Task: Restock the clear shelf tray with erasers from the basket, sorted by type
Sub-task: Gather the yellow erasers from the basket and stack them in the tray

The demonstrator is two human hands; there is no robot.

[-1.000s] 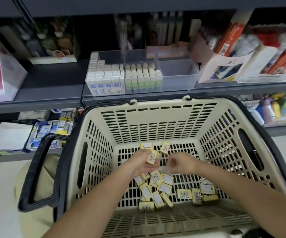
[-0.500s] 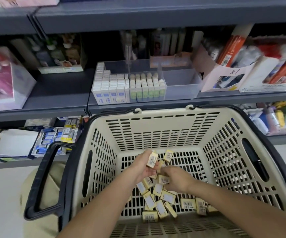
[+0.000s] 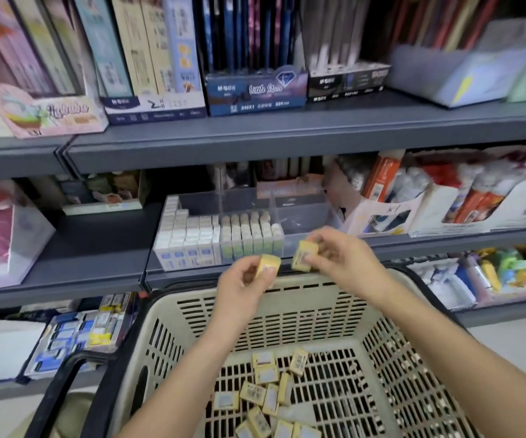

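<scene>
Your left hand [image 3: 242, 286] pinched one yellow eraser [image 3: 268, 265] between thumb and curled fingers, holding it up over the far rim of the beige basket [image 3: 287, 314]. Your right hand [image 3: 340, 257] gripped a second yellow eraser [image 3: 304, 255] in its fingertips, just to the right of the first and a little farther out. The two erasers were close together but did not touch. The right one sat in line with the near wall of the clear tray [image 3: 305, 216]; I could not tell whether it had passed over that wall.

The tray stood on the grey middle shelf [image 3: 91, 254], beyond the basket. Its left section held packed rows of blue-labelled erasers [image 3: 185, 238], and green-labelled erasers [image 3: 252, 235] stood upright in rows just to their right.

More loose yellow erasers [image 3: 268, 393] lay jumbled on the slotted basket floor, near you and between your forearms. The basket's black handle [image 3: 62, 390] hung at its near left.
</scene>
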